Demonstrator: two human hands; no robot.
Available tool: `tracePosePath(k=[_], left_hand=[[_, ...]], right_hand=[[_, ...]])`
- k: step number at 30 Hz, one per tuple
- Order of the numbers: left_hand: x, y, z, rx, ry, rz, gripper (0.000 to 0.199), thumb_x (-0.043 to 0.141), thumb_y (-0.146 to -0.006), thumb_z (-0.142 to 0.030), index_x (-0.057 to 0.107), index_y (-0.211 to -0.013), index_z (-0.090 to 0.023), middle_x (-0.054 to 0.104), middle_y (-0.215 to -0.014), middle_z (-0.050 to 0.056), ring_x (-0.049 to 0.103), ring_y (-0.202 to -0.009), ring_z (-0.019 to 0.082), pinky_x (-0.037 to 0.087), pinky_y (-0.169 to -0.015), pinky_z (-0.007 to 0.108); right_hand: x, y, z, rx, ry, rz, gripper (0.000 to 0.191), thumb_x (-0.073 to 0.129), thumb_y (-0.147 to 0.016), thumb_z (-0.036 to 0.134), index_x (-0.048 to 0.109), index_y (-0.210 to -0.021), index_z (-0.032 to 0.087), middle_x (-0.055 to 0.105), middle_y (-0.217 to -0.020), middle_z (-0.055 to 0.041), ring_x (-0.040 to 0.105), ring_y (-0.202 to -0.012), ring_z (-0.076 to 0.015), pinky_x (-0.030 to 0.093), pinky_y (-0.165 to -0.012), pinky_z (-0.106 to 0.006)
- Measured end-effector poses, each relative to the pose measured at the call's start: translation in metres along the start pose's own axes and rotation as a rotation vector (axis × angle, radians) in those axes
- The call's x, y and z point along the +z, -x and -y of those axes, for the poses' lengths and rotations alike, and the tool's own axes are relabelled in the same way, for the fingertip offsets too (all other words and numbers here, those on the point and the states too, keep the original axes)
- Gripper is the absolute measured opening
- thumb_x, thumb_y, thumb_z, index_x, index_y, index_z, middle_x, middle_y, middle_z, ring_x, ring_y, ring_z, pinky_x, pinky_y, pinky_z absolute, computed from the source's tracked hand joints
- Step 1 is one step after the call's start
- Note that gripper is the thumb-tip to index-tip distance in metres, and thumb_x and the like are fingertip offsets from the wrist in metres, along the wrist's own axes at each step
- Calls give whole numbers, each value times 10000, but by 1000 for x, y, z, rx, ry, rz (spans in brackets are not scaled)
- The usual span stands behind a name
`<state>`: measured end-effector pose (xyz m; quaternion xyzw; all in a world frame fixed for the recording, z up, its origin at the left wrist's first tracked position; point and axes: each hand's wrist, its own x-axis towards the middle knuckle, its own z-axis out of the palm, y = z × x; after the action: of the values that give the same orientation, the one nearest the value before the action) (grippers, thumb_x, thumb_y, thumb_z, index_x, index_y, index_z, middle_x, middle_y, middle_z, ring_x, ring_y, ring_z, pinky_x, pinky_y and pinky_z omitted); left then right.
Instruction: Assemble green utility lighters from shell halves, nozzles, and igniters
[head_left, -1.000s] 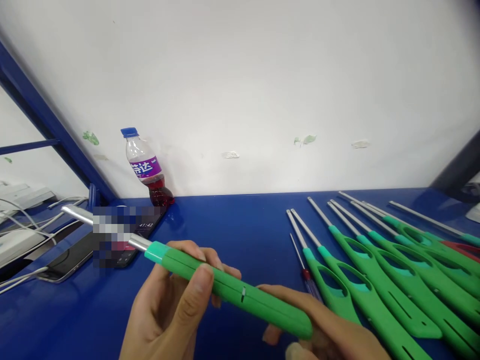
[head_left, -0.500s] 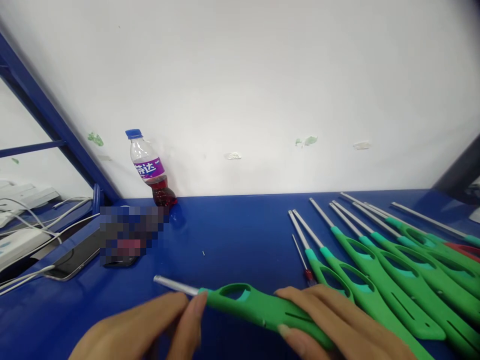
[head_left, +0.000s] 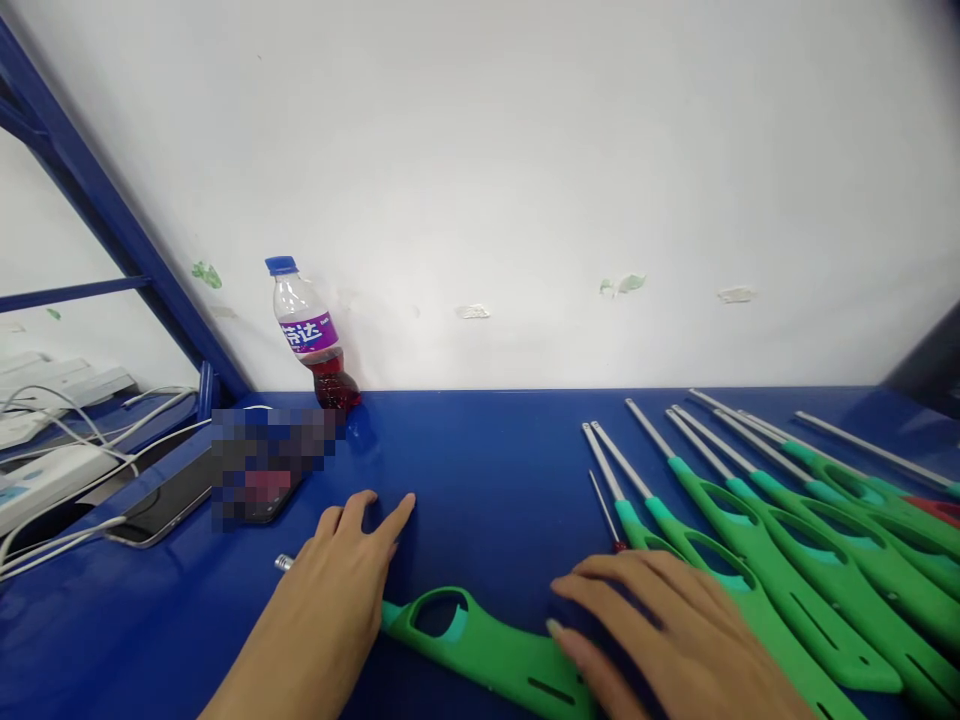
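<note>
A green lighter (head_left: 495, 650) with a metal tube lies on the blue table between my hands. My left hand (head_left: 337, 570) reaches over its tube, fingers apart on or just above the tabletop; only the tube's tip shows past the wrist. Over the lighter's handle end is my right hand (head_left: 652, 620), its fingers spread and the thumb beside the handle. Several similar green lighters (head_left: 802, 590) lie side by side at the right, tubes pointing away. A small screwdriver (head_left: 604, 508) with a red handle is partly behind my right hand.
A bottle of dark red drink (head_left: 315, 335) stands at the wall. Phones (head_left: 161, 505) and white cables lie at the left, near a power strip (head_left: 56, 480) and a blue metal frame (head_left: 97, 190). The blue table (head_left: 480, 460) meets a white wall.
My left hand has let go of the lighter's tube and moved forward over it, fingers opening. My right hand has loosened from the handle. The lighter sits slightly lower in view.
</note>
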<state>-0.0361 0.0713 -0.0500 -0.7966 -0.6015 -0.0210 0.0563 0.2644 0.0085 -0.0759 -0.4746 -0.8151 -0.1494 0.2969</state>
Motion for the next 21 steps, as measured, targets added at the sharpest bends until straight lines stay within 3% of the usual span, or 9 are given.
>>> tracePosePath(k=[6,11,15,21], left_hand=[[-17,-12,-10,-12,94,61,525,383,-1034,-121,763,-1362,-276,697,-1384,172,736,-1161,376,596,-973,526],[-23,-15,-25,89,193,101,429,461,-1014,-128,844,-1136,-275,741,-1307,107,774,-1071,312,615,-923,428],[-23,-15,-29,140,269,75,331,503,-994,-150,811,-967,-267,762,-1131,62,775,-933,248,590,-843,324],[-21,-13,-29,143,244,131,296,458,-1020,-155,741,-982,-234,721,-1067,71,725,-886,235,532,-772,321]], right_hand=[[-11,2,-22,35,178,-93,285,486,-1051,244,768,-1058,279,816,-1064,24,775,-956,-225,532,-886,-429],[-3,1,-15,16,173,-81,327,463,-1011,151,764,-1000,276,820,-1095,14,772,-970,-212,502,-938,-428],[0,-1,-5,32,38,-79,427,405,-973,38,740,-1041,294,816,-1037,47,765,-928,-167,480,-990,-396],[-7,-1,-8,-59,61,-2,456,397,-954,21,690,-1161,303,799,-1096,30,765,-970,-164,487,-1006,-393]])
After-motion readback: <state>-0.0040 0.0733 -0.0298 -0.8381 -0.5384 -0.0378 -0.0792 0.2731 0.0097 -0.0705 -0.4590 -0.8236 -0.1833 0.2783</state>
